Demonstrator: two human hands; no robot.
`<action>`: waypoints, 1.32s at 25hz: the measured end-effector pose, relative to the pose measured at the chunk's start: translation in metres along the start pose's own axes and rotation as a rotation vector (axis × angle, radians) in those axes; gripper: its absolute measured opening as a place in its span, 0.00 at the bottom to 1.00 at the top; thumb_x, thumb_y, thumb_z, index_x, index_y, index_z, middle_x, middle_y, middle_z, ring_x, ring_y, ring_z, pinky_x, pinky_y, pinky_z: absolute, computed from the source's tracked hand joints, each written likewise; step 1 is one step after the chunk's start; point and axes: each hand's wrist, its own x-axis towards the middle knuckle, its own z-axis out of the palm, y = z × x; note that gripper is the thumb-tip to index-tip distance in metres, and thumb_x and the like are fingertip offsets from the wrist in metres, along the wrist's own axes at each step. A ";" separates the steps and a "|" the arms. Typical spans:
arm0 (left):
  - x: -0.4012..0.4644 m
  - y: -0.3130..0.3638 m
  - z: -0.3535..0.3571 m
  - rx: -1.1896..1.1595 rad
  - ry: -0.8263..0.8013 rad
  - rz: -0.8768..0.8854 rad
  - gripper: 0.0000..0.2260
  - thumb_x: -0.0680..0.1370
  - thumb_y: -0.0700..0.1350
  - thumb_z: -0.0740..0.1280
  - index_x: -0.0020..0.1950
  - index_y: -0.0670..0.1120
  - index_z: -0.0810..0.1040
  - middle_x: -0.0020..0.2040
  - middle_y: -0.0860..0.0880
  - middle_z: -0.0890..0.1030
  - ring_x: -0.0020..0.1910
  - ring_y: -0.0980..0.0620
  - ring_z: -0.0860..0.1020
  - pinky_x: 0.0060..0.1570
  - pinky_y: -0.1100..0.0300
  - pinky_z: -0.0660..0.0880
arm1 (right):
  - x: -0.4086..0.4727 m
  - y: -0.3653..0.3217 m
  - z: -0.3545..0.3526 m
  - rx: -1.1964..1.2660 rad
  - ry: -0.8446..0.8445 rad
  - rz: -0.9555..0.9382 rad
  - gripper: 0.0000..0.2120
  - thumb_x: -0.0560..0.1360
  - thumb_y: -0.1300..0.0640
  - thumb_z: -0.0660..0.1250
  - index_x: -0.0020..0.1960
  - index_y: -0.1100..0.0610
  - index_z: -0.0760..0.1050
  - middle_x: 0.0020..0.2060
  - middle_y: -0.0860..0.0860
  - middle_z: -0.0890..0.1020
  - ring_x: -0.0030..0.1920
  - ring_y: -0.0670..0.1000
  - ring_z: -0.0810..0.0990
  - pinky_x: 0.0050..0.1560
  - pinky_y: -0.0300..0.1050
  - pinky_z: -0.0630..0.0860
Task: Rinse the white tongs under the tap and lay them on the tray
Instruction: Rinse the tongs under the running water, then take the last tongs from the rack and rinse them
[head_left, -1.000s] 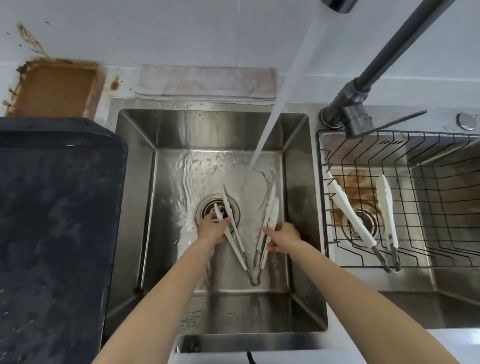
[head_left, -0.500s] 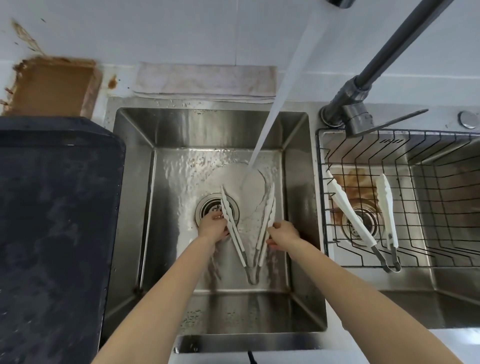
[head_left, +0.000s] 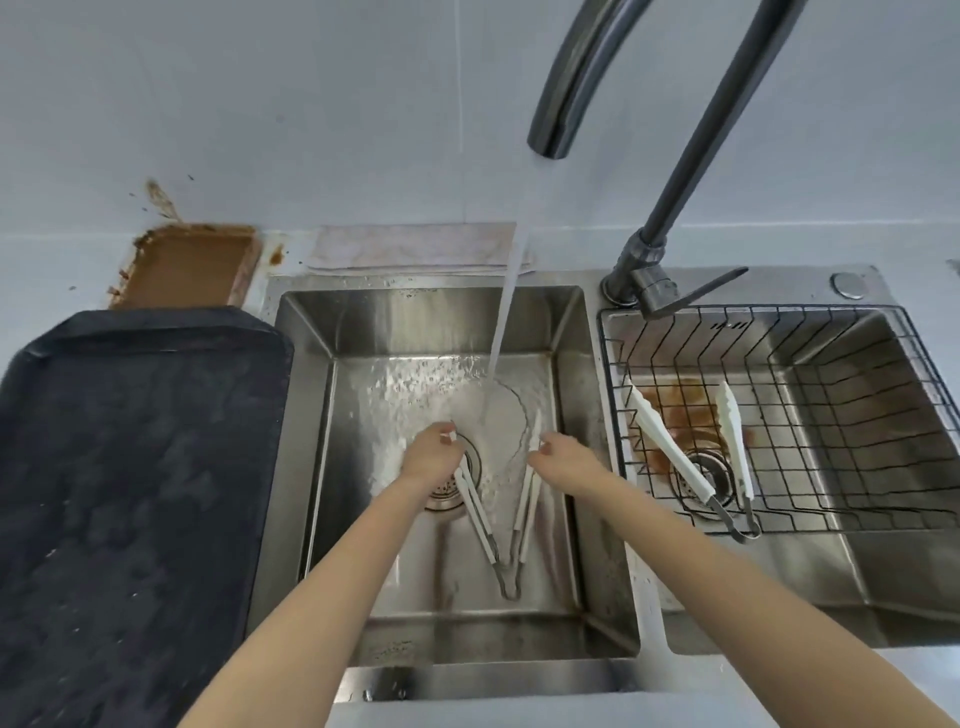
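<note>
White tongs (head_left: 488, 525) spread in a V lie low in the left sink basin (head_left: 566, 395), hinge toward me. My left hand (head_left: 431, 457) grips the left arm near its tip, and my right hand (head_left: 563, 457) pinches the right arm near its tip. Water from the tap (head_left: 571, 93) falls between the two arms and splashes on the basin floor. The dark tray (head_left: 130, 467) sits on the counter left of the sink, wet and with nothing on it.
A second pair of white tongs (head_left: 675, 452) lies in a black wire basket (head_left: 831, 415) over the right basin. A brown-stained tray (head_left: 187, 265) and a folded cloth (head_left: 415, 249) rest behind the sink by the wall.
Both hands slid up the tong arms toward the tips. The camera tilted up, so the tap spout now shows.
</note>
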 end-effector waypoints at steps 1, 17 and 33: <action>-0.007 0.007 -0.003 0.047 0.005 0.051 0.20 0.79 0.41 0.58 0.71 0.42 0.66 0.70 0.41 0.71 0.68 0.44 0.70 0.66 0.57 0.65 | -0.008 -0.002 -0.007 -0.017 0.010 -0.042 0.26 0.80 0.54 0.53 0.75 0.61 0.55 0.73 0.57 0.65 0.73 0.56 0.64 0.69 0.43 0.62; -0.090 0.113 0.086 0.422 -0.018 0.579 0.20 0.79 0.41 0.57 0.72 0.43 0.65 0.70 0.43 0.72 0.67 0.45 0.71 0.63 0.58 0.66 | -0.074 0.089 -0.118 -0.015 0.358 -0.089 0.22 0.79 0.56 0.56 0.72 0.60 0.63 0.67 0.58 0.74 0.64 0.57 0.74 0.60 0.46 0.71; -0.078 0.112 0.172 0.501 -0.216 0.366 0.20 0.80 0.45 0.56 0.70 0.38 0.65 0.59 0.37 0.78 0.57 0.40 0.77 0.55 0.53 0.73 | -0.035 0.144 -0.123 0.163 0.306 0.035 0.24 0.75 0.60 0.60 0.70 0.61 0.61 0.57 0.60 0.80 0.54 0.59 0.81 0.55 0.53 0.78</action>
